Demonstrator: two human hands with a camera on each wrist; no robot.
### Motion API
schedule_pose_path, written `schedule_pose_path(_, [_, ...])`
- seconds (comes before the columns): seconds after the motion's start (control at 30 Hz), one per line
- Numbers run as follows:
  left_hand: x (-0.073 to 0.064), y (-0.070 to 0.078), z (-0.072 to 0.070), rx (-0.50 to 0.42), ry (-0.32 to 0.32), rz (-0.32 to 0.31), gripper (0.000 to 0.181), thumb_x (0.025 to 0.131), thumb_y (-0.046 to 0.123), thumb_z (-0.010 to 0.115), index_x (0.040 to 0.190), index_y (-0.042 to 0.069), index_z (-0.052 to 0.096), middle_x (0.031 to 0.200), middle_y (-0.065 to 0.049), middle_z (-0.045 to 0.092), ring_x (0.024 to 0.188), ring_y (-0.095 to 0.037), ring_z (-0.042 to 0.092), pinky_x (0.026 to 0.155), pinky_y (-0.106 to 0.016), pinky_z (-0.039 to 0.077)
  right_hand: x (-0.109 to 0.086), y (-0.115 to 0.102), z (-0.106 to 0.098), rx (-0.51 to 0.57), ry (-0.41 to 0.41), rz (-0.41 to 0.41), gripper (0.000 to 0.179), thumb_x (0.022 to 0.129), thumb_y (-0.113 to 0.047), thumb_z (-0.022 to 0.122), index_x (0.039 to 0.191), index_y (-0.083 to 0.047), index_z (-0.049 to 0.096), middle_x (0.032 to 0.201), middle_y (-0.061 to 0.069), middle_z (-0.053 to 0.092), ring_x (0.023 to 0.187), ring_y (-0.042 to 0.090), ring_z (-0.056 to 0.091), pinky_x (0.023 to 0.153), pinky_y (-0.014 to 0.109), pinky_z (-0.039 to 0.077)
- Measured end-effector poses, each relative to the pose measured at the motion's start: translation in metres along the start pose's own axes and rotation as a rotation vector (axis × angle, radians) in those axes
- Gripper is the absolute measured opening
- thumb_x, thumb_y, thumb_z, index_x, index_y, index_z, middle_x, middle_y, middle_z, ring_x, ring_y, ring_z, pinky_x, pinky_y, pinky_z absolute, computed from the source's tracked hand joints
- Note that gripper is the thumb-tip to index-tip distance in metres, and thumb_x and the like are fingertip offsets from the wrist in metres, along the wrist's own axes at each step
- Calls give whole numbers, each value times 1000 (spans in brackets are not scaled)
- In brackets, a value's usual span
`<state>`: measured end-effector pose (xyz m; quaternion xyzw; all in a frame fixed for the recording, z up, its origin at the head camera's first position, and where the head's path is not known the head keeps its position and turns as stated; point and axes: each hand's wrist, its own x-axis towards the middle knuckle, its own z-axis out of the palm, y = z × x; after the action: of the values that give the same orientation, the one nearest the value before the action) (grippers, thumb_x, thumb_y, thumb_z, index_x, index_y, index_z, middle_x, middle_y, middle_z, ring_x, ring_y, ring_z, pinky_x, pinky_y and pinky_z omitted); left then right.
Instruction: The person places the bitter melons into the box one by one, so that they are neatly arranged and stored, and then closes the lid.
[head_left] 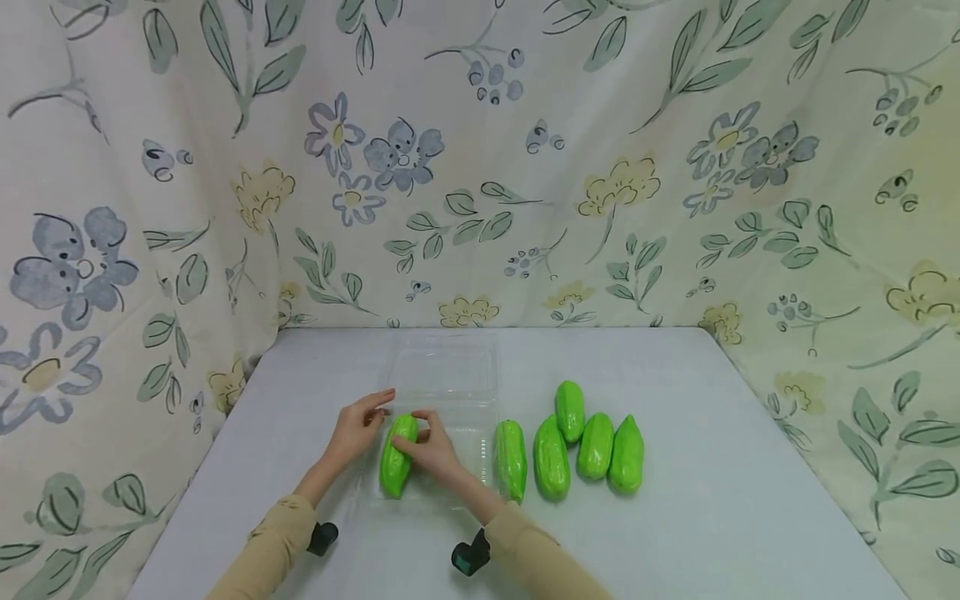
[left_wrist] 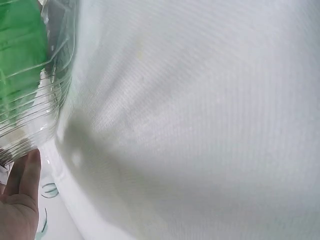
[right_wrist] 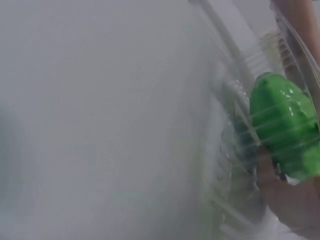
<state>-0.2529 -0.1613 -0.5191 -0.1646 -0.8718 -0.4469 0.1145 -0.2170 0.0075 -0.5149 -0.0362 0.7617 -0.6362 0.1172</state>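
Note:
A clear plastic clamshell box (head_left: 474,492) lies with its lid (head_left: 442,367) folded back on the far side. My right hand (head_left: 435,450) grips a glossy green oblong vegetable (head_left: 397,471) at the left end of the box, thumb on top and fingers at its far right side. The right wrist view shows the same green vegetable (right_wrist: 285,120) through the box's clear wall. At the box's far left edge is my left hand (head_left: 358,429), its index finger stretched out. In the left wrist view the fingers of my left hand (left_wrist: 22,200) look straight, against the ribbed plastic wall (left_wrist: 37,107).
Several more green vegetables (head_left: 551,458) lie to the right of the box, the nearest one (head_left: 512,458) right beside its edge. The white tabletop (head_left: 735,517) ends at a floral curtain (head_left: 525,250) behind and at the sides.

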Motion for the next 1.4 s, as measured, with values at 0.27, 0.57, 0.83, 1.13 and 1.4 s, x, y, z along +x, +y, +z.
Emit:
schedule_pose_path(0.27, [0, 2, 1, -3, -6, -27, 37, 88, -10, 51, 123, -2, 61, 130, -18, 59, 97, -32, 68, 81, -40, 57, 1, 0, 7, -42, -9, -2, 61, 83, -29, 72, 134, -9, 44, 98, 11, 60, 78, 13, 60, 62, 26, 58])
schedule_pose_path(0.57, [-1, 2, 0, 2, -18, -48, 38, 89, -9, 50, 125, -1, 60, 132, -17, 57, 103, -33, 66, 84, -41, 56, 3, 0, 7, 12, -4, 42, 61, 82, -20, 71, 138, -11, 47, 108, 15, 61, 88, 17, 61, 68, 32, 59])
schedule_pose_path(0.83, [0, 2, 0, -3, -13, -48, 38, 89, -9, 50, 124, -1, 61, 132, -17, 58, 101, -32, 67, 84, -40, 56, 3, 0, 7, 67, -17, 62, 56, 82, -13, 69, 134, -8, 50, 110, 15, 60, 89, 17, 62, 71, 33, 60])
schedule_pose_path(1.13, [-1, 3, -1, -14, -5, -46, 37, 89, -10, 51, 123, -1, 62, 131, -18, 58, 100, -34, 67, 83, -40, 57, 0, 0, 6, 34, -32, 12, 59, 82, -15, 72, 136, -7, 49, 109, 16, 61, 86, 15, 61, 68, 30, 60])
schedule_pose_path(1.4, [-1, 2, 0, -10, -6, -49, 37, 89, -11, 51, 123, -2, 61, 131, -19, 58, 99, -34, 67, 82, -40, 57, -2, 0, 4, -10, -56, -26, 60, 84, -19, 71, 138, -6, 47, 112, 17, 60, 90, 15, 61, 70, 29, 59])
